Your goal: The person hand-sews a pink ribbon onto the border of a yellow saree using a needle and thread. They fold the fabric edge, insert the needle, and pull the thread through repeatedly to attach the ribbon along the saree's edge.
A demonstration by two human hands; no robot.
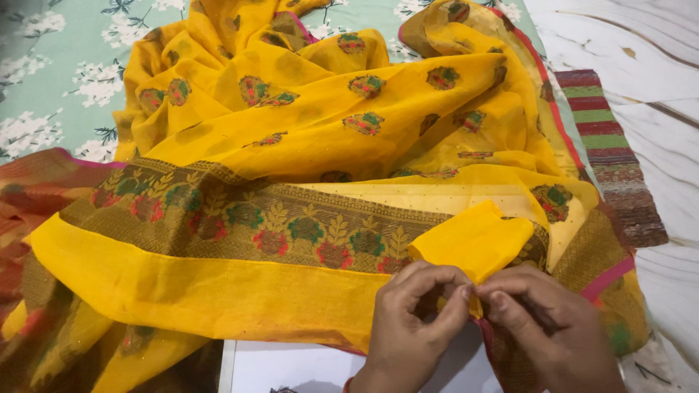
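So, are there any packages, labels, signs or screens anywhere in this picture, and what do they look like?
None in view.
Both hands pinch a folded edge of yellow sheer fabric with a woven floral border.
White sheet or board, bottom edge: flat; dark marks too cropped to tell.

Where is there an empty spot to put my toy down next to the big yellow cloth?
The pale marble floor right of the striped mat is bare. The flowered green sheet is free at top left. A white patch shows below the yellow cloth. It is crowded where the left hand and right hand pinch the hem.
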